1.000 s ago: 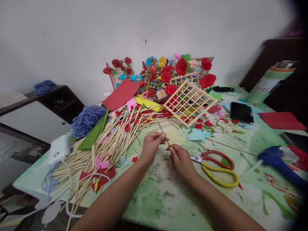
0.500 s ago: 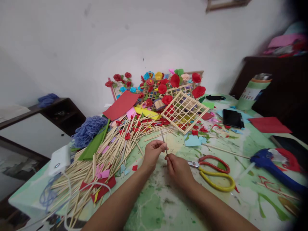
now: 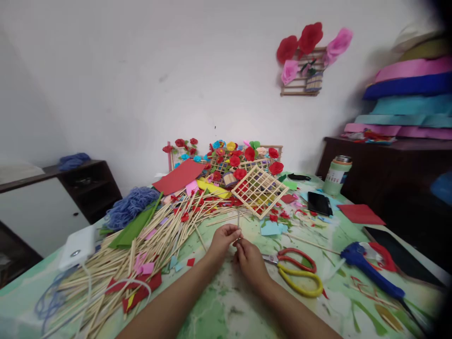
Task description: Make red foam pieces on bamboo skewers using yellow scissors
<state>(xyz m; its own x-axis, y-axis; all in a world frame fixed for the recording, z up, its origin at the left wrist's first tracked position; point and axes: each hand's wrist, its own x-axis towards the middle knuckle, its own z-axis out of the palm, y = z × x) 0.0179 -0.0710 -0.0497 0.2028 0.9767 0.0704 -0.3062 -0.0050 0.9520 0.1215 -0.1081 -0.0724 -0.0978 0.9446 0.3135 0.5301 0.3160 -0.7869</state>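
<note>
A thin greyish stick [image 3: 238, 217] rises from between my two hands over the middle of the table. The fingers of my left hand [image 3: 225, 239] pinch it, with its upper end pointing toward the wooden lattice [image 3: 260, 192]. Close against it, my right hand [image 3: 251, 263] is curled, its fingertips pressed together around the lower part of the stick; that end is hidden by the fingers. Beside my right hand lie scissors [image 3: 300, 273] with one red and one yellow handle, the blades partly behind the hand.
Loose bamboo sticks [image 3: 165, 226] and blue yarn [image 3: 132, 207] spread on the left near a white device [image 3: 76, 247]. Paper flowers [image 3: 235, 160] stand at the back. On the right are a blue glue gun [image 3: 374, 273], a phone [image 3: 318, 203] and a bottle [image 3: 337, 175].
The head view has tilted up and turned right, showing more wall and the stacked coloured paper. My hands have drawn closer together on the stick, which shows less between them.
</note>
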